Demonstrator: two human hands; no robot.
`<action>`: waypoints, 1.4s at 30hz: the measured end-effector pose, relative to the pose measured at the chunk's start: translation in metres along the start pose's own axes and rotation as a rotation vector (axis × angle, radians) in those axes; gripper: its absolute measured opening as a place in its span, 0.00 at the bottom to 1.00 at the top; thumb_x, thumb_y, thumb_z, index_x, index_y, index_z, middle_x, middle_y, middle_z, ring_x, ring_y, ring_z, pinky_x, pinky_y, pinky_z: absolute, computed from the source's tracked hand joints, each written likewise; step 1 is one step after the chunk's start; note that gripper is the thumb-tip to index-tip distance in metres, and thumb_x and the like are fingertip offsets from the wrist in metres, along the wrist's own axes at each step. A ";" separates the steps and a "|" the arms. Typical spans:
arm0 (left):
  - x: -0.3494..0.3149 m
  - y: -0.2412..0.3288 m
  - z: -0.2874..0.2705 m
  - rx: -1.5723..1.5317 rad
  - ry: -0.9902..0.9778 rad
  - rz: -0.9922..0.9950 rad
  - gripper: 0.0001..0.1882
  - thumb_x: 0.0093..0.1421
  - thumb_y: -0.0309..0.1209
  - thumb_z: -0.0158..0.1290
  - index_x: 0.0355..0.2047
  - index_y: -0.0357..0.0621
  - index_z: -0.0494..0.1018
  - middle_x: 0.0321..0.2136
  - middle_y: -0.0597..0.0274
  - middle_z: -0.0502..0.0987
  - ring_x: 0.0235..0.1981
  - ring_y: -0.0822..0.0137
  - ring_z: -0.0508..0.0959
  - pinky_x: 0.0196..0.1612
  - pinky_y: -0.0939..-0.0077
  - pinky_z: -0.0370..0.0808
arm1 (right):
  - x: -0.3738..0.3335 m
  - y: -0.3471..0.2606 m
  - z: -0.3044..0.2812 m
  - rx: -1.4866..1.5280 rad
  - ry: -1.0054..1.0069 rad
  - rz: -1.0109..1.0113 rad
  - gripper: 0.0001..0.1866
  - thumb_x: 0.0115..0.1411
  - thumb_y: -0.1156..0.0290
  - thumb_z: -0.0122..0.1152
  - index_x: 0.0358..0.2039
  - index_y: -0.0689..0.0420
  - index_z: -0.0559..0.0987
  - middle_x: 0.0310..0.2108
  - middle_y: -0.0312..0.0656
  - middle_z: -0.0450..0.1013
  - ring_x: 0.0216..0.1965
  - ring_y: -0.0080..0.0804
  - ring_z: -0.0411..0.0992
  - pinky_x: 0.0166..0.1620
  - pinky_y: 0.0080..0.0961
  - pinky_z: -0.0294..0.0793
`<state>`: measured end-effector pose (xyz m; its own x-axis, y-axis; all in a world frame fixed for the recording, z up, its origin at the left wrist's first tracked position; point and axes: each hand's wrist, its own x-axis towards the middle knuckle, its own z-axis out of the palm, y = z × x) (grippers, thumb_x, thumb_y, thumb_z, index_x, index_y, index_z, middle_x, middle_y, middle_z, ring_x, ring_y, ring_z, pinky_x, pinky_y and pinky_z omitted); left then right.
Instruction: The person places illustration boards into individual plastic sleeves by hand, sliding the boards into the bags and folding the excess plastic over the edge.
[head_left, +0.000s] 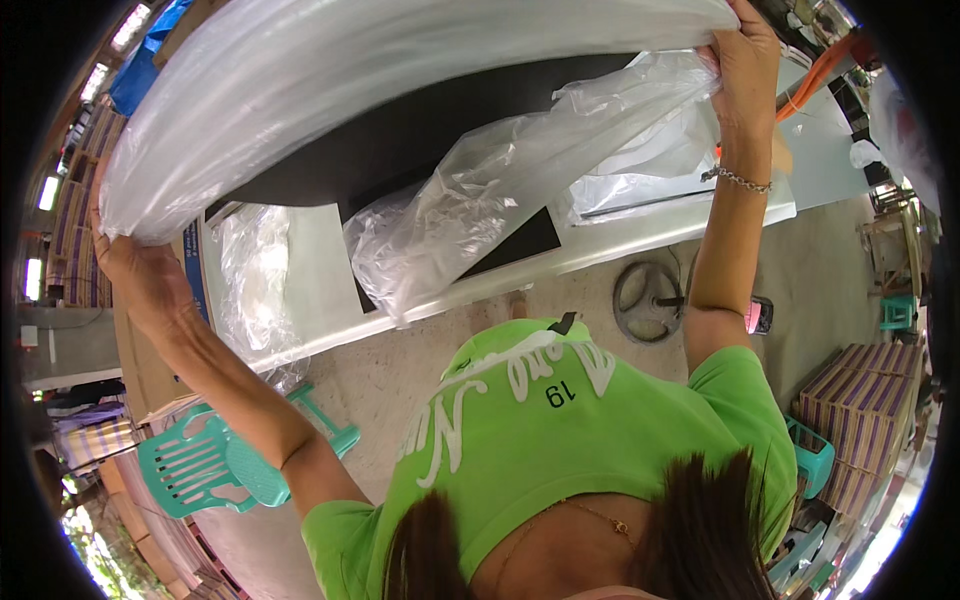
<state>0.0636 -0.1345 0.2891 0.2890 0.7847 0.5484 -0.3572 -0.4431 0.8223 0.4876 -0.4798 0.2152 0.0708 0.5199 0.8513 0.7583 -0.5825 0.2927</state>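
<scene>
A large sheet of clear plastic film [420, 60] is stretched in an arc between my raised hands, over the table [560, 262]. My left hand [150, 275] is closed on its gathered left end. At the far right, my right hand [745, 65] grips the other end, fingers pinched round the film. A loose, crumpled length of plastic [470, 200] hangs from the right hand down across the table to its near edge. Beneath the film lies a flat black sheet [370, 145], partly covered. Whether the plastic is a bag or a single layer I cannot tell.
More crumpled clear plastic [255, 270] lies at the table's left. A green plastic chair [205, 460] stands at the lower left, and a handwheel [648, 302] sits below the table. Striped boxes [862, 405] are stacked at right, near a green stool [812, 455].
</scene>
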 end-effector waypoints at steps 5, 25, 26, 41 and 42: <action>0.013 0.008 -0.012 -0.278 0.052 -0.190 0.27 0.53 0.25 0.52 0.52 0.30 0.61 0.51 0.44 0.65 0.54 0.56 0.65 0.60 0.60 0.57 | 0.025 -0.007 0.030 0.646 0.193 0.185 0.19 0.50 0.80 0.49 0.45 0.64 0.70 0.51 0.55 0.64 0.55 0.49 0.59 0.57 0.37 0.58; 0.083 -0.006 -0.073 -0.588 -0.255 -0.597 0.21 0.58 0.24 0.43 0.51 0.26 0.61 0.51 0.45 0.66 0.52 0.58 0.68 0.55 0.63 0.65 | 0.123 -0.051 0.040 2.554 -0.318 1.046 0.08 0.55 0.73 0.51 0.34 0.62 0.75 0.12 0.31 0.61 0.09 0.16 0.51 0.14 0.13 0.51; 0.086 -0.018 -0.067 -0.649 -0.289 -0.646 0.22 0.58 0.25 0.43 0.52 0.26 0.60 0.51 0.45 0.66 0.52 0.58 0.68 0.56 0.63 0.64 | 0.114 -0.046 0.048 2.420 -0.238 1.095 0.08 0.55 0.73 0.50 0.33 0.62 0.74 0.11 0.30 0.59 0.08 0.17 0.50 0.13 0.14 0.50; 0.050 -0.099 -0.054 -0.870 -0.074 -0.809 0.23 0.53 0.20 0.47 0.51 0.34 0.62 0.50 0.51 0.68 0.52 0.57 0.67 0.57 0.56 0.63 | 0.051 -0.068 0.088 2.674 -0.394 1.499 0.06 0.60 0.73 0.48 0.28 0.60 0.68 0.11 0.27 0.51 0.09 0.12 0.46 0.10 0.10 0.46; 0.049 -0.107 -0.061 -0.837 -0.068 -0.827 0.23 0.52 0.20 0.48 0.51 0.34 0.62 0.50 0.51 0.68 0.52 0.58 0.68 0.56 0.58 0.65 | 0.046 -0.068 0.093 2.843 -0.497 1.342 0.05 0.60 0.73 0.48 0.29 0.60 0.68 0.11 0.27 0.51 0.09 0.12 0.46 0.10 0.10 0.46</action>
<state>0.0612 -0.0225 0.2186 0.7441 0.6636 -0.0769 -0.5031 0.6324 0.5891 0.4990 -0.3580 0.1942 0.3013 0.9487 0.0958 -0.8484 0.3126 -0.4272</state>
